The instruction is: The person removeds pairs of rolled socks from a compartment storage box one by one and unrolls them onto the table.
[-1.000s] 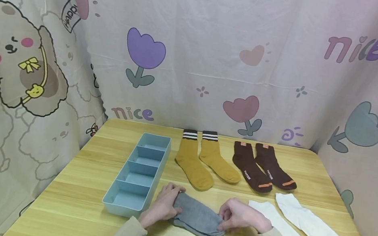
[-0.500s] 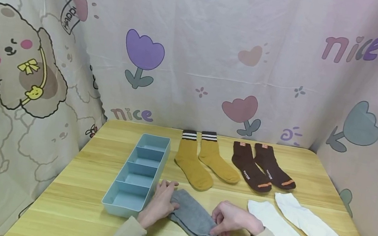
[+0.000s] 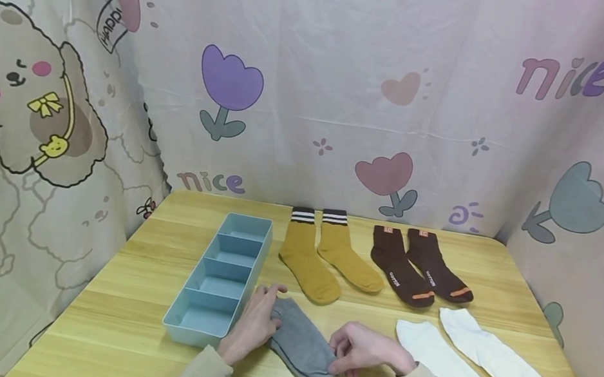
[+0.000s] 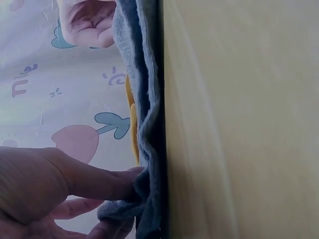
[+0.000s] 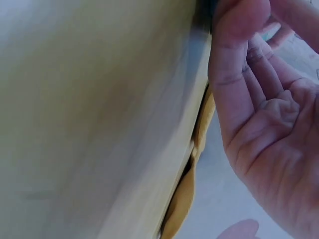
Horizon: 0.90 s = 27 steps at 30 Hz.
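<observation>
A grey sock (image 3: pixel 299 346) lies bunched on the wooden table (image 3: pixel 141 321) near the front edge, between my two hands. My left hand (image 3: pixel 266 312) pinches its left end, next to the blue tray; the left wrist view shows the thumb and fingers (image 4: pixel 107 186) closed on the grey sock (image 4: pixel 145 99). My right hand (image 3: pixel 342 359) grips the sock's right end with curled fingers. In the right wrist view the right hand (image 5: pixel 249 59) is seen close up over the table (image 5: pixel 99 99), and the sock is hidden there.
A pale blue tray (image 3: pixel 186 330) with several compartments stands left of my hands. Behind lie a pair of mustard socks (image 3: pixel 314 262) and a pair of brown socks (image 3: pixel 418 272). Two white socks (image 3: pixel 472 364) lie to the right. Printed cloth walls surround the table.
My right hand has moved left toward the left hand, pushing the grey sock's right end along. The sock is now shorter and more bunched. The left hand has barely moved.
</observation>
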Available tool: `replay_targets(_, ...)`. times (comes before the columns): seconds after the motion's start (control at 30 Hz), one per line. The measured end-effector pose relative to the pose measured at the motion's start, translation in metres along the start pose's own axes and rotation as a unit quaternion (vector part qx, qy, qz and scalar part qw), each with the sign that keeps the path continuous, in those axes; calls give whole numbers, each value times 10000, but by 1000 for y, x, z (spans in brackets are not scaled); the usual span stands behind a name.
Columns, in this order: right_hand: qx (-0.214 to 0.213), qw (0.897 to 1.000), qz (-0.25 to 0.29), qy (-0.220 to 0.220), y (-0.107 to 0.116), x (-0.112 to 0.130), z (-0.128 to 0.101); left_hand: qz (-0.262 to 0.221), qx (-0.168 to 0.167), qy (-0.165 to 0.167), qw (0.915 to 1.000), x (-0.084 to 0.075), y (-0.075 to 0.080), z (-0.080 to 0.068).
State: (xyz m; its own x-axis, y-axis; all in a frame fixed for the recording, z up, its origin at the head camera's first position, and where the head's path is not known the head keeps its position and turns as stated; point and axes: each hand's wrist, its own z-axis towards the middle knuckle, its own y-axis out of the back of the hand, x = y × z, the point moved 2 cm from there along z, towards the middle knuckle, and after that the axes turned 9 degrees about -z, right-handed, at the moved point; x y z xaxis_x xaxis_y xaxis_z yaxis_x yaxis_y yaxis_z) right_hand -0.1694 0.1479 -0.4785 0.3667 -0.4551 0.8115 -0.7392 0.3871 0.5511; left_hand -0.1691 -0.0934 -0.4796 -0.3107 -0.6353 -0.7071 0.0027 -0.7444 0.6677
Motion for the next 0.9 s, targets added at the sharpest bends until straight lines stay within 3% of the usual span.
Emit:
replay_targets(0.23, 169, 9998, -33, 76, -7, 6, 8, 58, -111, -142, 9998, 0, 2, 0)
replay_targets(0.53, 316, 9993, 121, 183, -11, 7, 7, 251, -457, -738, 9959, -6, 4, 2)
replay_targets(0.9, 607, 9945, 748, 403, -12, 7, -1, 414, -486, -711, 9954, -16, 6, 2)
